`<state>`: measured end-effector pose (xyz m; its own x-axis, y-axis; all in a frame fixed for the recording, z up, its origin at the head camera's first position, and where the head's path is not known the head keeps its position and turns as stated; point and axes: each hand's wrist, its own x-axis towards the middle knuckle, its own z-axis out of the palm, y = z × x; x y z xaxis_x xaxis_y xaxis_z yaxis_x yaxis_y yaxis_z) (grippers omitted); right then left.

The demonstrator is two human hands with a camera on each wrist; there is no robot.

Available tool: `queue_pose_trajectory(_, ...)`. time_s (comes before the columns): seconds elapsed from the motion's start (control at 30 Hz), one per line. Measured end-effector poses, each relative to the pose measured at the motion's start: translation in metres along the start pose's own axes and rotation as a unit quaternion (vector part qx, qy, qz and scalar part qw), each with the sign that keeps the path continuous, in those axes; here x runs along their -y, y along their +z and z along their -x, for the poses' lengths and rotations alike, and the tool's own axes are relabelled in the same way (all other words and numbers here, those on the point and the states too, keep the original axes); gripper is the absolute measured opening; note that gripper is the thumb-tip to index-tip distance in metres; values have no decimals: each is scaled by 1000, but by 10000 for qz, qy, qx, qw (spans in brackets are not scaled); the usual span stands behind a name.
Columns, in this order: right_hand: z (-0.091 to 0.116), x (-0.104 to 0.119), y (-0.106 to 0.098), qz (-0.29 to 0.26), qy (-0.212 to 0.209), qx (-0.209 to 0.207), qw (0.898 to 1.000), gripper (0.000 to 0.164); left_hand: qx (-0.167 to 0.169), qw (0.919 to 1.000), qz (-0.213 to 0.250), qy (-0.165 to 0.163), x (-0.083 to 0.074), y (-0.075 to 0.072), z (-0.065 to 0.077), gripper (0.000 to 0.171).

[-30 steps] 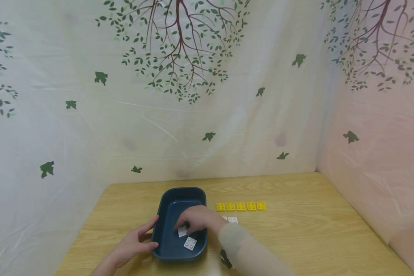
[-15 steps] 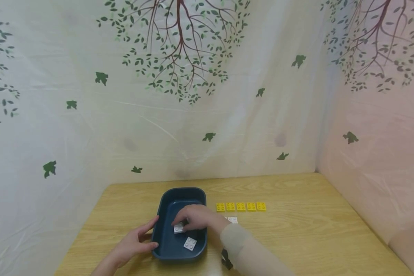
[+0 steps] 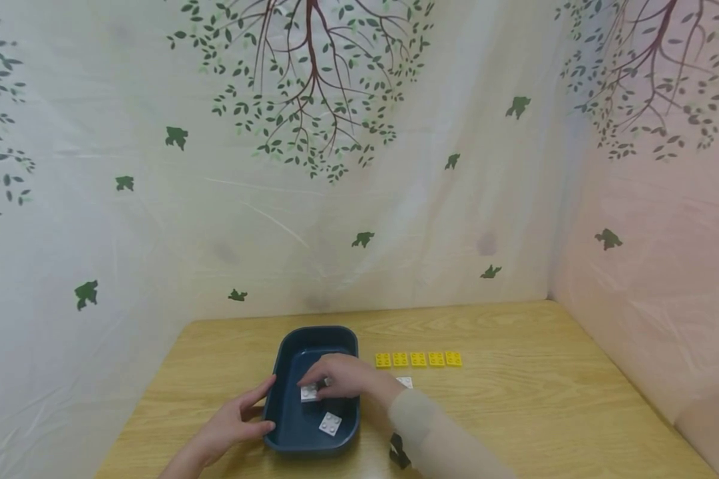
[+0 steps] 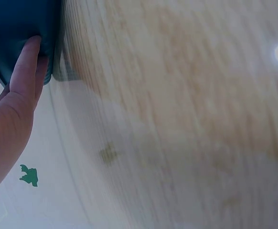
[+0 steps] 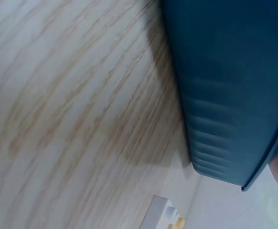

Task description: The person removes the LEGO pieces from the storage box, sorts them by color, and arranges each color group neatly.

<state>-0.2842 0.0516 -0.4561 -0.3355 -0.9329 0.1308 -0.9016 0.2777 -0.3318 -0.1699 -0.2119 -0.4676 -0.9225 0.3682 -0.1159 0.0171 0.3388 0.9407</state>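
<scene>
A dark blue tray [image 3: 290, 439] stands on the wooden table. My left hand [image 3: 230, 422] touches its left side with fingers and thumb spread apart; in the left wrist view the fingers [image 4: 26, 67] lie fairly straight along the wall. Inside the tray, my right hand [image 3: 341, 376] pinches a white toy brick [image 3: 308, 394] between thumb and fingers. Another white studded brick [image 3: 330, 424] lies nearer the front of the tray floor. The right wrist view has mostly the tray's outer wall [image 5: 225, 105], with the hand barely showing at the edge.
To the right of the tray, several yellow bricks [image 3: 418, 359] form a row on the table [image 3: 515, 399]. A white brick [image 3: 404, 382] lies in front of them, partly behind the right arm. Patterned cloth walls [image 3: 335, 266] border the table.
The pinched white brick has shifted slightly left and back inside the tray, along with my right hand. My left hand and the other brick in the tray stay in place.
</scene>
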Motion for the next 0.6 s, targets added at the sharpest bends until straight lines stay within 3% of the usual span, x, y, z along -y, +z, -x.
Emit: queue_pose_trajectory(0.6,32,3,-22,-606,80,-660,9959,38,-47,9999,-86,-105,1,-1,-1,81)
